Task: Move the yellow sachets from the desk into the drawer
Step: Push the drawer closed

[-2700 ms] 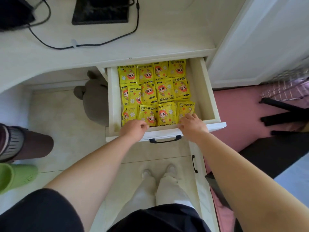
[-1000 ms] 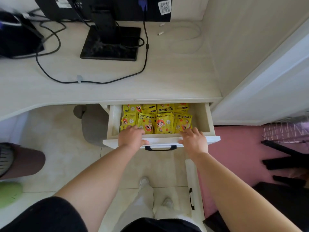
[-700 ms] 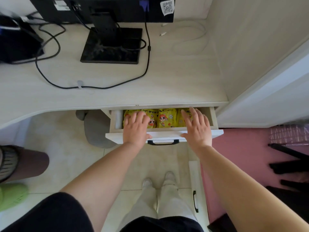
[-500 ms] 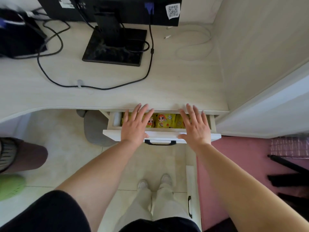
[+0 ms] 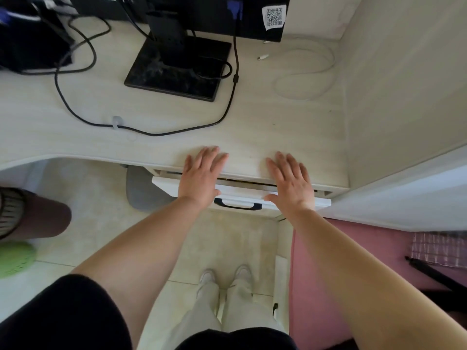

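Both hands, left (image 5: 201, 176) and right (image 5: 290, 183), press flat and empty-palmed against the drawer (image 5: 242, 195) front

Home office: desk (image 5: 290, 127), monitor stand (image 5: 177, 64).

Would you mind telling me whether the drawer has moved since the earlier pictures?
Yes. The drawer has slid inward under the desk edge; only a narrow gap remains, and the yellow sachets seen earlier are now hidden. Both hands lie flat on its front.
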